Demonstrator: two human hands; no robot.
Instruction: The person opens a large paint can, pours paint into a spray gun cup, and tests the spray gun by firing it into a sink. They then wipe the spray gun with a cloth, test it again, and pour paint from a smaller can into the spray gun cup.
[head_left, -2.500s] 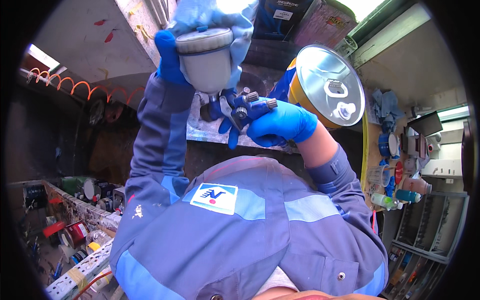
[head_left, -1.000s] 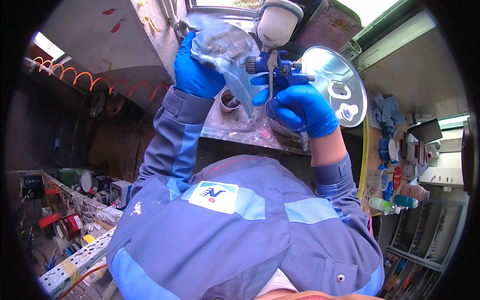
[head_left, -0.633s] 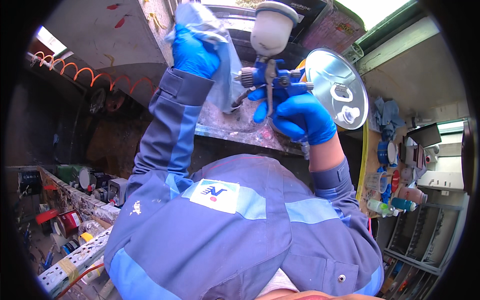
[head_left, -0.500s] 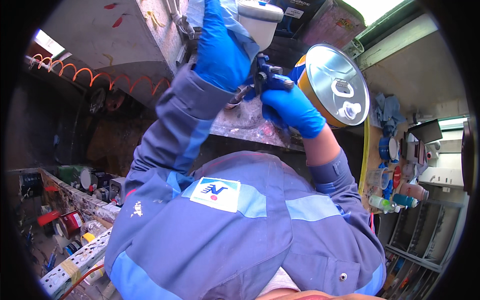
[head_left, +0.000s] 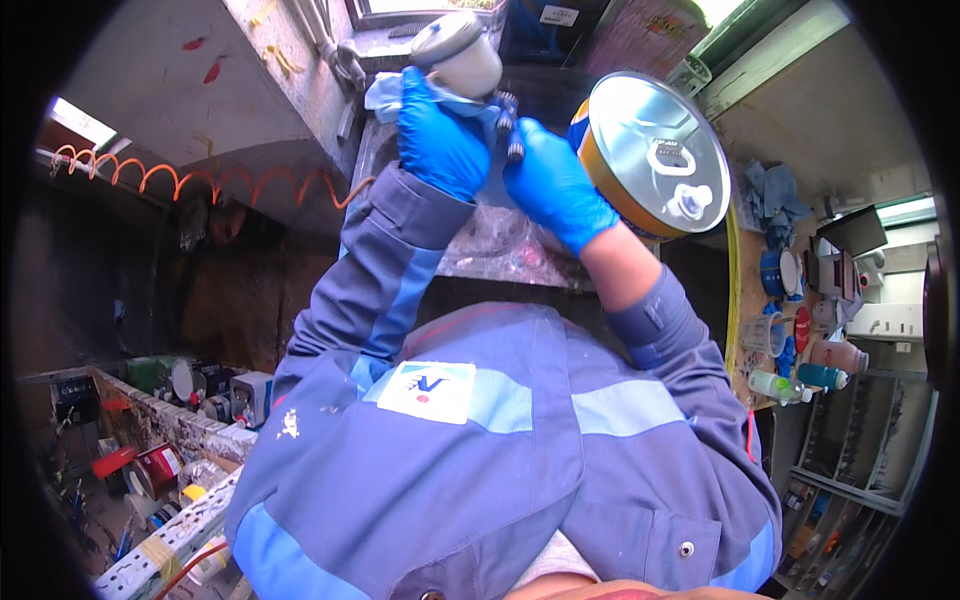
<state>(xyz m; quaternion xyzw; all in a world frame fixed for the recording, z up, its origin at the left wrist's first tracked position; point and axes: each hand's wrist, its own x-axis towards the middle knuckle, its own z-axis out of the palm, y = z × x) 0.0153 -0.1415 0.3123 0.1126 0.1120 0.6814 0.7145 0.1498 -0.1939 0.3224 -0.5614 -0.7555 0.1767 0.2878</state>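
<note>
My right hand [head_left: 560, 185], in a blue glove, is closed round a dark blue spray gun [head_left: 507, 125], whose knobs stick out by the fingers. On the gun sits a whitish paint cup [head_left: 470, 70] with a grey lid, tilted to the left. My left hand [head_left: 440, 150], gloved too, holds a pale blue wiping cloth [head_left: 384, 97] against the lower side of the cup. Most of the gun's body is hidden behind the two gloves. Right of my right hand is a large metal can [head_left: 640, 135] with a silver top, a ring handle and a white spout.
Below the hands is a paint-stained bench [head_left: 495, 245]. A coiled orange air hose [head_left: 225, 185] hangs at the left. Bottles [head_left: 775, 385] and tubs stand on a side table at the right. Paint tins [head_left: 155, 468] and a perforated metal rail [head_left: 165, 530] are at the lower left.
The paint cup has come lower and leans further left. My left hand has moved down with the cloth, now lower on the cup. My right hand has shifted slightly left and up with the gun.
</note>
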